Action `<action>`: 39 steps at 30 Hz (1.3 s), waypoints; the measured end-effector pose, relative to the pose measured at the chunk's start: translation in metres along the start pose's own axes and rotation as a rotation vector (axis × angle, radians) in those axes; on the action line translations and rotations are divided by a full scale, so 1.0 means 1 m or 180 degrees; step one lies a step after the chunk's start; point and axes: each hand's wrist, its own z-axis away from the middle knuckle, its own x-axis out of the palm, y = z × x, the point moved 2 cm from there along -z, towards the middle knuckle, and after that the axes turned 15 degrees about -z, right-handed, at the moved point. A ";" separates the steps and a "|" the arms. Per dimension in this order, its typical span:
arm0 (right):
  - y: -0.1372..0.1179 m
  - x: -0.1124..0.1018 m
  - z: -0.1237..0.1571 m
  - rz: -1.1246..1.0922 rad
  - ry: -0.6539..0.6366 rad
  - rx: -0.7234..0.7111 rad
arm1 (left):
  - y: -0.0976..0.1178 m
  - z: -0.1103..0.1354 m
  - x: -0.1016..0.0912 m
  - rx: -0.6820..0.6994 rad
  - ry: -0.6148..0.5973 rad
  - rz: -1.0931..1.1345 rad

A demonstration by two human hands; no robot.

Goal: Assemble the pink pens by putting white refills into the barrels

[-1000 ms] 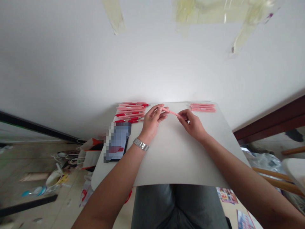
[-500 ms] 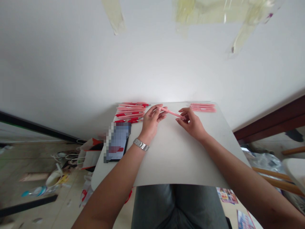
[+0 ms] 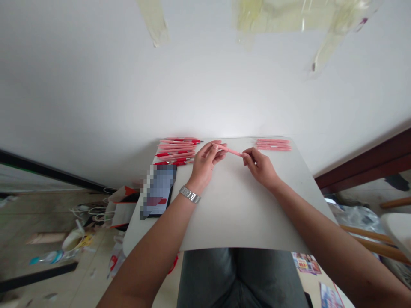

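A slim pink pen (image 3: 231,150) spans the gap between my two hands, above the far half of the white table (image 3: 231,209). My left hand (image 3: 207,160) pinches its left end between thumb and fingers. The right end is gripped by the thumb and fingers of my right hand (image 3: 259,166), which cover its tip. Just left of my left hand lies a pile of pink and red pens (image 3: 176,149). Beyond my right hand, a neat row of several pink pens (image 3: 274,144) lies near the table's far edge.
A phone or tablet with a blurred screen (image 3: 160,188) lies at the table's left side. The white wall (image 3: 205,94) rises right behind the table. Bags (image 3: 123,207) and a bottle (image 3: 51,257) are on the floor to the left; a wooden chair (image 3: 369,239) stands at the right.
My right hand's fingers, looser around the pen's right end before, have closed on it in a pinch. My left hand has barely moved.
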 end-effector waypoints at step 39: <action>0.003 0.002 -0.003 -0.1340 0.0127 0.0492 | -0.001 -0.003 -0.003 0.0100 0.0203 0.0055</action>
